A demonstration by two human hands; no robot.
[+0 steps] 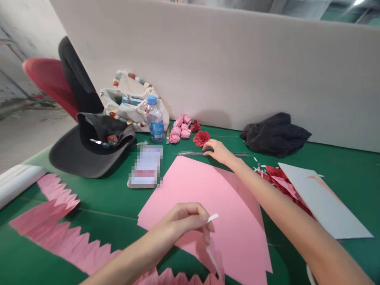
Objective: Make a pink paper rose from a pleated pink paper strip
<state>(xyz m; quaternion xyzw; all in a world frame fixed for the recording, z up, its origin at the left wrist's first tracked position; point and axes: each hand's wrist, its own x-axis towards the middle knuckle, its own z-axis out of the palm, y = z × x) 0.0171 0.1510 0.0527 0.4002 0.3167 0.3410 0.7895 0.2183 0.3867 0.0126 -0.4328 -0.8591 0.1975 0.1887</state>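
Observation:
My left hand (181,221) pinches a thin white paper strip (212,217) above a large sheet of pink paper (219,206), and the strip's lower end reaches down over the sheet. My right hand (218,152) rests at the far edge of the sheet, fingers on or just above a bundle of thin dark florist's wires (192,153). Just beyond those fingers lies a red paper rose (201,138). Several pink paper roses (179,130) sit in a small cluster to its left. Zigzag-cut pink paper strips (56,225) lie at the lower left.
A green table mat (178,144) runs up to a pale partition (225,67). On it are a black cap (86,152), a beaded white bag (127,107), a water bottle (155,120), a blurred phone (145,166), dark cloth (276,134), red paper scraps (276,176) and a grey board (323,202).

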